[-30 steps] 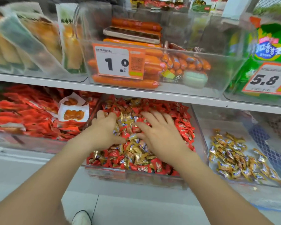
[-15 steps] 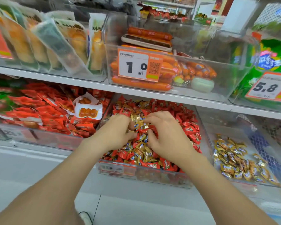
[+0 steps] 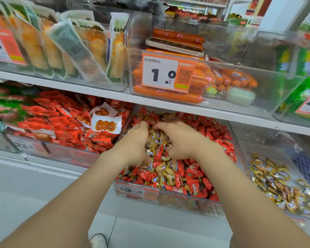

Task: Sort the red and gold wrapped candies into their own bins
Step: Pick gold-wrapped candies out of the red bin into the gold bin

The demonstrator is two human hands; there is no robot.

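Gold candies (image 3: 156, 140) lie mid-heap in the mixed bin (image 3: 168, 192), cupped between two hands.
The left hand (image 3: 134, 142) and right hand (image 3: 183, 140) curl their fingers in round the gold cluster, thumbs low, with red candies (image 3: 218, 133) all about. The scoop probably goes best if stray reds are let fall before lifting toward the gold bin (image 3: 247, 158) just to the right. The pieces lie jumbled, their twisted ends pointing every way; the gold streak itself runs front to back.

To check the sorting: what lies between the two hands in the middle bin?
Head view: a bunch of gold candies, heaped between left hand and right hand.
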